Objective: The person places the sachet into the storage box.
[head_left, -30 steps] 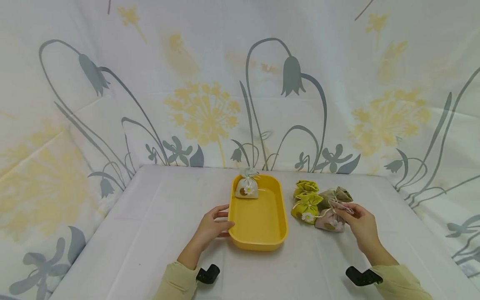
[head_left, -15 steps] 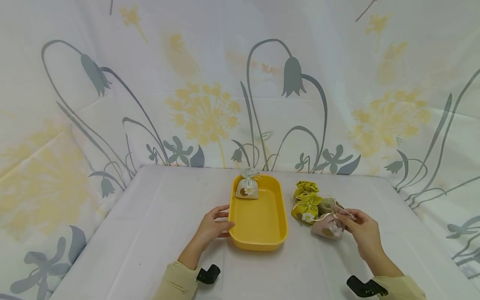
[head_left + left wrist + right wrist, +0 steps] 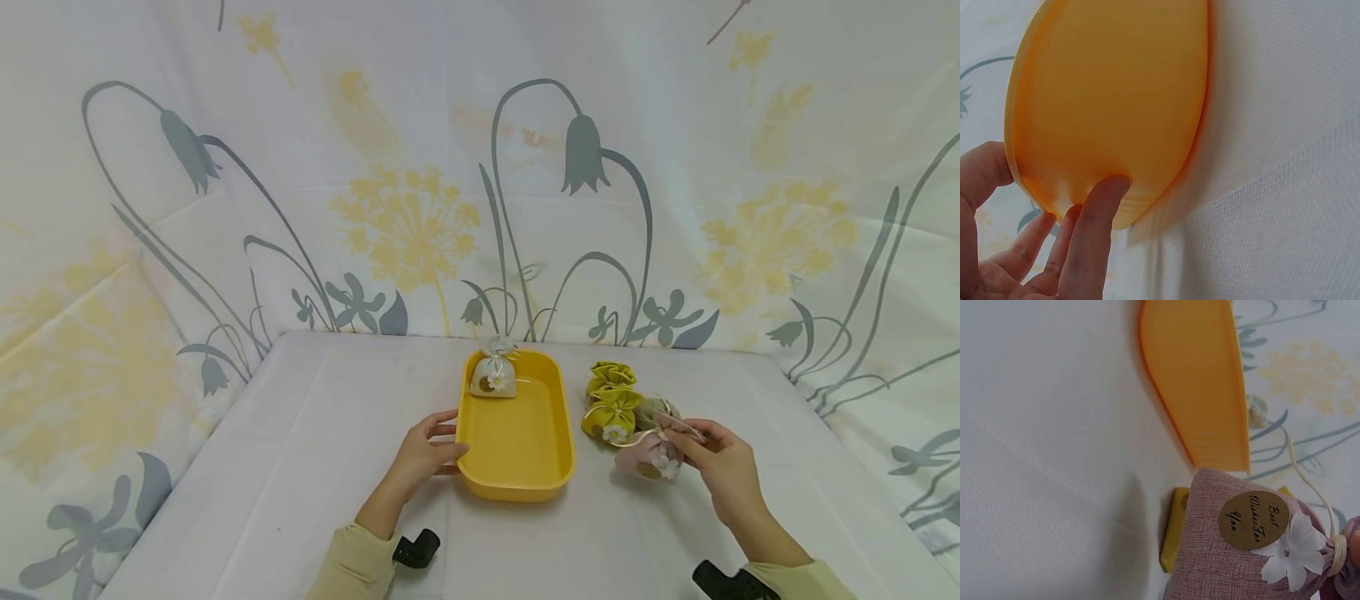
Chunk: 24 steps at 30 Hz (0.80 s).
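My right hand [image 3: 727, 475] pinches the gathered neck of a pink drawstring pouch [image 3: 647, 457]. In the right wrist view this pouch [image 3: 1210, 550] shows a white fabric flower, a cream cord and a round brown label reading "Best Wishes For You". My left hand [image 3: 423, 454] holds the left side of a yellow tray [image 3: 517, 493], thumb over the rim and fingers against the outer wall. Inside the tray, at its far left corner, stands a pale drawstring pouch [image 3: 491, 379] with a white flower.
Right of the tray, two yellow-green pouches [image 3: 611, 417] stand one behind the other. An olive-brown pouch [image 3: 660, 408] sits beside them, partly hidden behind the pink one. A white cloth covers the table [image 3: 315, 467], with a flower-printed curtain [image 3: 420, 167] behind it.
My right hand has drawn the pink pouch toward me and a little left, away from the olive-brown one. The left hand and tray stay in place.
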Each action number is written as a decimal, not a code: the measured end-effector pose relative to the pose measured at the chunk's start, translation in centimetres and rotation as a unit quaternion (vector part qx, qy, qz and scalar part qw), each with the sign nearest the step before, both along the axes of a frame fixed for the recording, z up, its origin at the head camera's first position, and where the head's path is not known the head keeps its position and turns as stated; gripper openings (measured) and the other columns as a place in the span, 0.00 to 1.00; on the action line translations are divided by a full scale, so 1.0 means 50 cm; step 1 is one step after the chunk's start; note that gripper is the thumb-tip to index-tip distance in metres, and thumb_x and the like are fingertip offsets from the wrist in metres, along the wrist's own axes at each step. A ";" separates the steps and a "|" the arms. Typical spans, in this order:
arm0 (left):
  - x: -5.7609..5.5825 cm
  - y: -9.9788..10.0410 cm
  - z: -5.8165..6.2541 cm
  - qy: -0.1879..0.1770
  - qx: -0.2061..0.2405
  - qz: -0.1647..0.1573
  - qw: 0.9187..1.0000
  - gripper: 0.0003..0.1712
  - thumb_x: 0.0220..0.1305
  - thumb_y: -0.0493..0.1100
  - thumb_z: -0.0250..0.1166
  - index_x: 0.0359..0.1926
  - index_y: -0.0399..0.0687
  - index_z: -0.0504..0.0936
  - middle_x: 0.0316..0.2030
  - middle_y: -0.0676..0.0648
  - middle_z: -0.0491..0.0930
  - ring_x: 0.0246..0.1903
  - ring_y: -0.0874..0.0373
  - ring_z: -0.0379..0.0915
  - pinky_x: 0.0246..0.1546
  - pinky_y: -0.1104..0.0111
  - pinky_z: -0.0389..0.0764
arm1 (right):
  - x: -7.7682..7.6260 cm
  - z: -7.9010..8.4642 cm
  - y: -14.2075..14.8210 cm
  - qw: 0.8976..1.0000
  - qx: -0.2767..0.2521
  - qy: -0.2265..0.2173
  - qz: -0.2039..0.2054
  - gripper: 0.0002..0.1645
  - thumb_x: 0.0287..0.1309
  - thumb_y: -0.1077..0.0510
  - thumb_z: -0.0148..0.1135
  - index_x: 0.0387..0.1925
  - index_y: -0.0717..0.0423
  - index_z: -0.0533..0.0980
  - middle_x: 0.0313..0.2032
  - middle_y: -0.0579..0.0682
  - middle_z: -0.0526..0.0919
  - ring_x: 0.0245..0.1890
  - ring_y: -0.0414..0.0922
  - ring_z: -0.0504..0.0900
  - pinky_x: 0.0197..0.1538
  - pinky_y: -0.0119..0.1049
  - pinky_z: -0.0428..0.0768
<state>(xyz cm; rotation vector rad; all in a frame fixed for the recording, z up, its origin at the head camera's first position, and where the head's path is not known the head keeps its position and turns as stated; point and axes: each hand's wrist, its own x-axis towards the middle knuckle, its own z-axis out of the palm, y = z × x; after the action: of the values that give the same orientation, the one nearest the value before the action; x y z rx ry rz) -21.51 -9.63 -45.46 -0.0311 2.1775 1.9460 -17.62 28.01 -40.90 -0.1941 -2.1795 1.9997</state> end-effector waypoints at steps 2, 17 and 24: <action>0.000 0.000 0.000 0.001 0.000 0.000 1.000 0.34 0.56 0.36 0.65 0.64 0.41 0.66 0.53 0.35 0.70 0.43 0.48 0.77 0.33 0.60 0.83 | 0.002 0.002 -0.005 1.000 -0.003 0.006 0.003 0.05 0.53 0.61 0.66 0.33 0.50 0.79 0.30 0.37 0.81 0.31 0.33 0.79 0.34 0.26 0.80; -0.003 -0.001 -0.007 -0.002 -0.003 0.003 1.000 0.34 0.56 0.36 0.66 0.63 0.42 0.66 0.53 0.36 0.70 0.43 0.48 0.77 0.33 0.61 0.83 | -0.001 0.032 -0.046 0.999 0.021 0.022 0.025 0.11 0.53 0.60 0.66 0.38 0.59 0.76 0.33 0.38 0.79 0.34 0.34 0.78 0.36 0.25 0.80; -0.002 0.000 -0.002 -0.001 -0.004 0.004 1.000 0.34 0.56 0.36 0.66 0.63 0.42 0.66 0.53 0.36 0.70 0.43 0.48 0.77 0.34 0.61 0.83 | -0.009 0.055 -0.080 0.997 0.023 0.048 0.049 0.11 0.54 0.63 0.65 0.38 0.63 0.76 0.34 0.40 0.79 0.35 0.35 0.78 0.36 0.25 0.80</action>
<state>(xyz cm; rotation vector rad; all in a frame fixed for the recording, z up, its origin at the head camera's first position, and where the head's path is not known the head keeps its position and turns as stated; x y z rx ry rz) -21.61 -9.62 -45.58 -0.0430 2.1872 1.9406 -18.07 24.00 -38.17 0.0154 -2.2121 1.9632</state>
